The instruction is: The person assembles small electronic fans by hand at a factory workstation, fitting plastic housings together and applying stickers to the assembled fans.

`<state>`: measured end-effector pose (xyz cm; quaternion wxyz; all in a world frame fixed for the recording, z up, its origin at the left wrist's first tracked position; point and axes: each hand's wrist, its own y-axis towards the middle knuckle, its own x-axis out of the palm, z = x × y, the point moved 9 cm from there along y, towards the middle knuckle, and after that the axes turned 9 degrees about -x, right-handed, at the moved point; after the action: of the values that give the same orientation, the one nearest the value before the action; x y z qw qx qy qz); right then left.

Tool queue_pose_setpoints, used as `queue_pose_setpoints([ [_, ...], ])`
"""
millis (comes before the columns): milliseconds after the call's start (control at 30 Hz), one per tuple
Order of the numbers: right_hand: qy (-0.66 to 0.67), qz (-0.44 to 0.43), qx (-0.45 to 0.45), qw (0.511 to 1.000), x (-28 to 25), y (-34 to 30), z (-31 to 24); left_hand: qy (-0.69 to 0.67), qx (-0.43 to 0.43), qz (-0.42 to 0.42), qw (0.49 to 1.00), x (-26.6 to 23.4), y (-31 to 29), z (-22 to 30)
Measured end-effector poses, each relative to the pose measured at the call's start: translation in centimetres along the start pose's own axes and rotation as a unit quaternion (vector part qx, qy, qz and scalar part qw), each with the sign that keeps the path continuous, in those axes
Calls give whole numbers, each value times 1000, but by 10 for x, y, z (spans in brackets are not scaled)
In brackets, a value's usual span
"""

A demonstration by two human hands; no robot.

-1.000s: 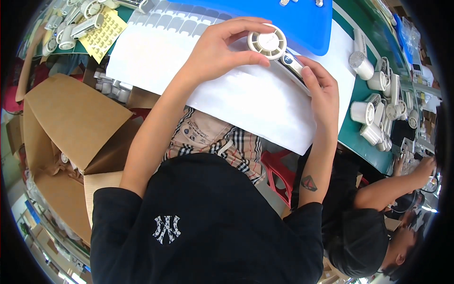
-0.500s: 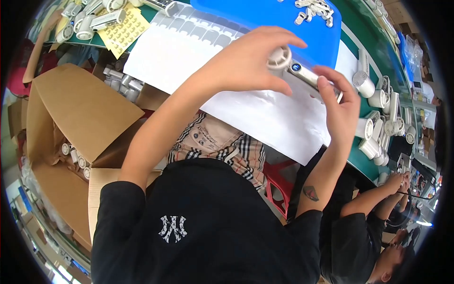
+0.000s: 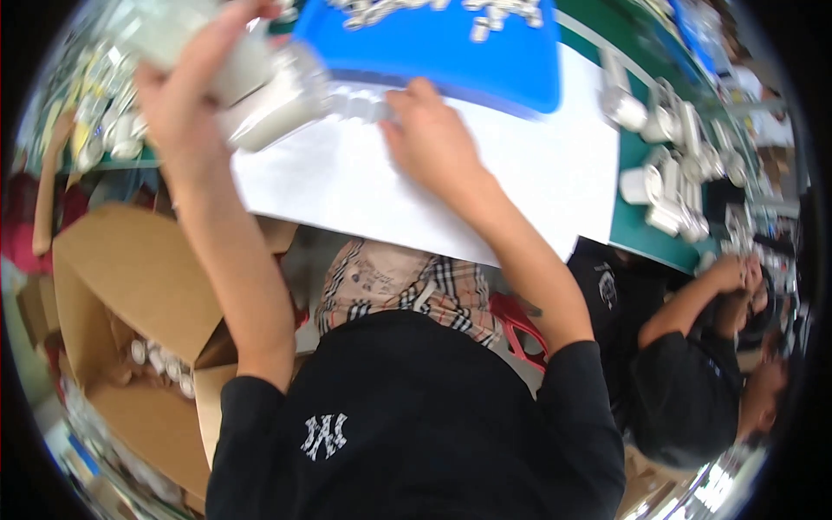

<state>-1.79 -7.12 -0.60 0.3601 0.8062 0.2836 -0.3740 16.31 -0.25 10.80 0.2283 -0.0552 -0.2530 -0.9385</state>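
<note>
My left hand (image 3: 186, 108), raised at the upper left and smeared by motion, has its fingers curled around a whitish, translucent piece (image 3: 169, 30) that I cannot make out. Just right of it is a white rounded part (image 3: 273, 108), partly behind see-through plastic. A clear plastic strip (image 3: 355, 101) runs from there toward my right hand (image 3: 438, 143). The fingertips and thumb of that hand close at the strip's right end, above a white sheet (image 3: 537, 165) on the table. The blue tray (image 3: 433, 61) lies just beyond, holding several small white parts (image 3: 511, 13).
White handheld devices (image 3: 667, 186) stand on the green table (image 3: 633, 230) at the right. An open cardboard box (image 3: 130, 269) with white parts inside is at the lower left. A co-worker's hands (image 3: 741, 273) are at the right; another person's arm (image 3: 52, 182) shows at far left.
The white handheld device I held between both hands is no longer visible there. My left hand has moved to the upper left, my right hand leftward to the plastic strip. The view has shifted.
</note>
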Motion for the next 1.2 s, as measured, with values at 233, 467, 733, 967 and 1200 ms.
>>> queue_pose_setpoints([
  [233, 33, 38, 51, 997, 15, -1, 4, -57, -65, 36, 996, -11, -4, -12],
  [467, -16, 82, 7, 997, 15, -14, -2, -56, -87, 68, 992, 3, -6, -22],
  [733, 46, 120, 35, 991, 10, -9, -4, -30, -96, 54, 993, 18, -9, -23],
  [967, 14, 89, 26, 996, 13, -4, -8, -40, -59, 43, 997, 21, -3, -12],
  [1200, 178, 129, 59, 974, -7, -13, 7, -69, -24, 64, 995, 34, 0, 3],
])
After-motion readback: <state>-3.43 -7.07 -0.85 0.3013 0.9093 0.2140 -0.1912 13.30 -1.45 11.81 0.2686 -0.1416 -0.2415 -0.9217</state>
